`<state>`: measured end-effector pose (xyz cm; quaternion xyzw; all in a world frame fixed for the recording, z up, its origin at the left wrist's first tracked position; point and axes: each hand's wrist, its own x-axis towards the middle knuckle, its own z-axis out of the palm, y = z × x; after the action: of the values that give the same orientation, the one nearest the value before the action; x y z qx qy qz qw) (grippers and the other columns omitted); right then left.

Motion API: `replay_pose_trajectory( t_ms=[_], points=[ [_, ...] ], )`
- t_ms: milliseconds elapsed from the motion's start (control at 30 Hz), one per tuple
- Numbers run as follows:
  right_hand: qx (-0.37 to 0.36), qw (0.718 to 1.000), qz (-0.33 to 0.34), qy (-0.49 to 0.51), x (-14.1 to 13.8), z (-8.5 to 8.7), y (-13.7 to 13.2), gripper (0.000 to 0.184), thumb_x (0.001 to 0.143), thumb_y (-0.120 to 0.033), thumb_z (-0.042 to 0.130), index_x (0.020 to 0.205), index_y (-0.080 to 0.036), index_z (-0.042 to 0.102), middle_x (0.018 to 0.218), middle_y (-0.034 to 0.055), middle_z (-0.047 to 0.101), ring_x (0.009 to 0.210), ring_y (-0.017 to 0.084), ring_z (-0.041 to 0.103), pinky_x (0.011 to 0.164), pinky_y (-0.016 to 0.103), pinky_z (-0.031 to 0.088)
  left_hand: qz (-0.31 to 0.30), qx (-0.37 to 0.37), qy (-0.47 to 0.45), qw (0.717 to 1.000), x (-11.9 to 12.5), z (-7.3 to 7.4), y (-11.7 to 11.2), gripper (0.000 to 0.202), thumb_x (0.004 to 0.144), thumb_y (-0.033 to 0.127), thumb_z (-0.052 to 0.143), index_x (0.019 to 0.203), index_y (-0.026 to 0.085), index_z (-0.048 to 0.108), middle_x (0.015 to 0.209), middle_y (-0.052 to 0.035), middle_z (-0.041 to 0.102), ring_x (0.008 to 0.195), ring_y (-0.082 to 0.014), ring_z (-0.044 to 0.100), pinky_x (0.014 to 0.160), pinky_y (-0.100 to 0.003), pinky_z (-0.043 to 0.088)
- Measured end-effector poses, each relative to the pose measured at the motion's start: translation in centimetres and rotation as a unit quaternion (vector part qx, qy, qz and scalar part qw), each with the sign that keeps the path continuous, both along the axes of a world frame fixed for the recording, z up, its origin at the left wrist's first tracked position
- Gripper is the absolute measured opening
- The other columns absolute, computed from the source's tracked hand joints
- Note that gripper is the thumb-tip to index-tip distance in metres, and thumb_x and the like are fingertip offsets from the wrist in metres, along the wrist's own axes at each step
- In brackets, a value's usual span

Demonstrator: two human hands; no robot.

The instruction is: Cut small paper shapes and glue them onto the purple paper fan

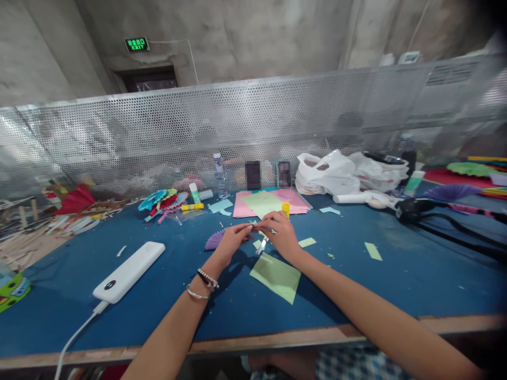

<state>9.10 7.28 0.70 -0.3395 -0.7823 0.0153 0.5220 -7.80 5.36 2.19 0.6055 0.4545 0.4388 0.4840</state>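
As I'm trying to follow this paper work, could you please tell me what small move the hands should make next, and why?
Probably a gentle squeeze on the small piece: the left hand and right hand meet there, fingers pinched, while neither holds the light green sheet nearer the person. The piece's shape is unclear.

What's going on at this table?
A person's left hand and right hand meet at the fingertips above the blue table; whatever they pinch is too small to make out. A pleated purple fan lies partly hidden behind the left hand. A light-green sheet lies flat, nearer the person. Beyond the hands are pink sheets; a white power bank lies off to the left, cable attached.
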Motion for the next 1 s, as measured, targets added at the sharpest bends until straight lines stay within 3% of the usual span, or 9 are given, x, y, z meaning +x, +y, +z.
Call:
replay_pose_trajectory(
  t_ms=[167,267,400,500,633,800,1000],
  points=[
    [-0.074,0.994,0.046,0.070,-0.36,0.13,-0.06,0.012,0.079,-0.028,0.057,0.081,-0.022,0.067,0.082,0.0050,0.058,0.080,0.017,0.053,0.070,0.031,0.044,0.046,0.040,0.039,0.997,0.14,-0.11,0.18,0.035,0.071,0.039,0.059,0.095,0.015,0.067,0.078,-0.0052,0.067,0.068,-0.0146,0.057,0.063,-0.025,0.043],
    [-0.153,0.980,0.072,0.103,-0.52,0.16,-0.06,0.014,0.077,-0.031,0.058,0.084,-0.020,0.064,0.085,0.0044,0.059,0.074,0.015,0.054,0.060,0.026,0.042,0.038,0.059,0.052,0.996,0.06,-0.14,0.24,0.034,0.071,0.039,0.059,0.093,0.015,0.068,0.080,-0.0056,0.068,0.069,-0.0153,0.058,0.066,-0.026,0.044],
    [-0.221,0.962,0.096,0.127,-0.55,0.01,0.15,0.027,0.076,-0.034,0.058,0.099,-0.020,0.061,0.090,0.0043,0.060,0.073,0.013,0.054,0.058,0.024,0.041,0.020,0.102,0.083,0.991,-0.23,-0.22,0.34,0.034,0.074,0.039,0.056,0.094,0.015,0.069,0.086,-0.0064,0.067,0.071,-0.0160,0.058,0.069,-0.027,0.045],
    [-0.239,0.956,0.122,0.120,-0.57,-0.14,0.34,0.024,0.077,-0.037,0.056,0.092,-0.019,0.064,0.092,0.0051,0.059,0.076,0.014,0.054,0.058,0.024,0.041,0.012,0.134,0.125,0.983,-0.33,-0.19,0.34,0.032,0.076,0.039,0.053,0.094,0.016,0.069,0.085,-0.0057,0.066,0.072,-0.0161,0.058,0.069,-0.026,0.044],
    [-0.270,0.942,0.136,0.146,-0.68,-0.32,0.47,0.026,0.076,-0.043,0.057,0.085,-0.019,0.063,0.083,0.0038,0.061,0.074,0.015,0.054,0.060,0.025,0.042,0.016,0.146,0.154,0.977,-0.12,-0.06,0.16,0.030,0.077,0.038,0.051,0.088,0.017,0.069,0.081,-0.0049,0.066,0.072,-0.0165,0.057,0.068,-0.026,0.043],
    [-0.327,0.913,0.143,0.197,-0.77,-0.42,0.48,0.030,0.072,-0.047,0.059,0.082,-0.018,0.060,0.066,-0.0001,0.058,0.062,0.013,0.051,0.056,0.025,0.038,-0.005,0.170,0.149,0.974,0.15,-0.27,0.03,0.029,0.075,0.035,0.055,0.093,0.017,0.067,0.089,-0.0055,0.065,0.073,-0.0152,0.055,0.067,-0.025,0.042],
    [-0.384,0.878,0.167,0.232,-1.01,-0.15,0.14,0.032,0.067,-0.049,0.062,0.075,-0.018,0.060,0.062,-0.0006,0.059,0.056,0.011,0.049,0.052,0.024,0.036,0.009,0.212,0.166,0.963,0.11,-0.63,0.07,0.029,0.076,0.038,0.056,0.091,0.017,0.068,0.084,-0.0047,0.064,0.068,-0.0140,0.052,0.063,-0.025,0.040]
  ],
)
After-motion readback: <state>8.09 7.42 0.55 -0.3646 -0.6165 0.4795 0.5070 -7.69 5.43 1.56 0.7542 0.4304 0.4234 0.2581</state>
